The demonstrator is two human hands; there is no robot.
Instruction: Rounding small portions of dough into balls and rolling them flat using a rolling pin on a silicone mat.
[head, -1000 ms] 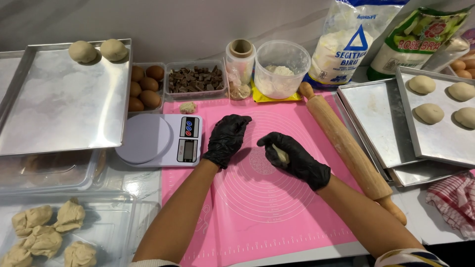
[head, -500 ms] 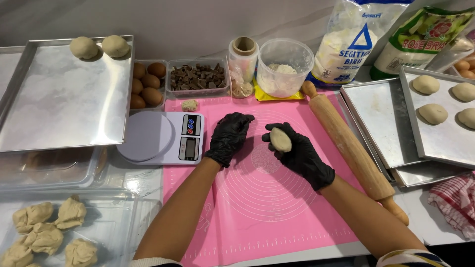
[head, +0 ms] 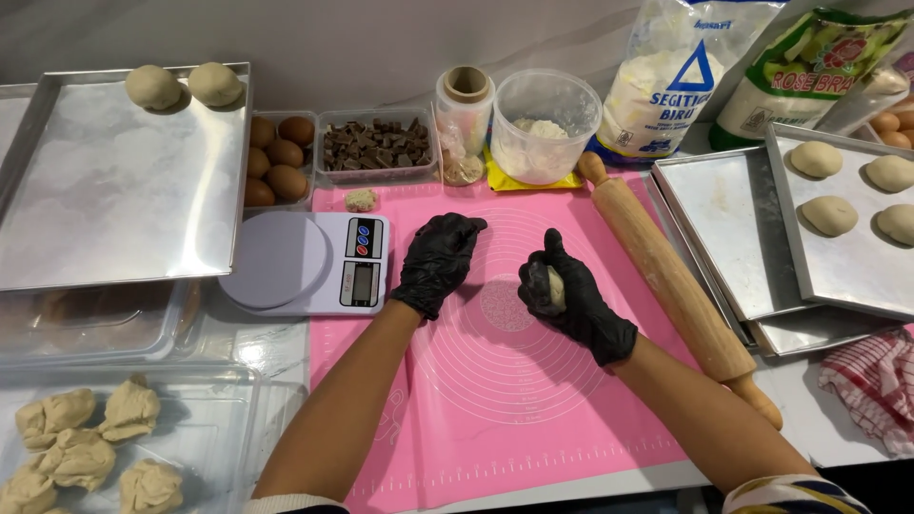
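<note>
Both my hands wear black gloves and hover over a pink silicone mat (head: 533, 419). My right hand (head: 571, 300) is closed around a small pale dough ball (head: 555, 286), which shows between the fingers. My left hand (head: 436, 262) rests fingers-down on the mat just left of it, holding nothing, fingers loosely curled. A wooden rolling pin (head: 671, 276) lies diagonally along the mat's right side.
A white kitchen scale (head: 305, 262) sits left of my hands, with a small dough scrap (head: 360, 199) behind it. A metal tray (head: 105, 181) carries two dough balls (head: 181, 86). Eggs (head: 276, 157), chocolate pieces (head: 373, 145), a flour tub (head: 545, 124), trays with dough rounds (head: 847, 205) and rough dough lumps (head: 86, 443) surround the mat.
My right hand turned and closed more tightly around the dough ball, which was more exposed half a second ago. My left hand stayed resting on the mat.
</note>
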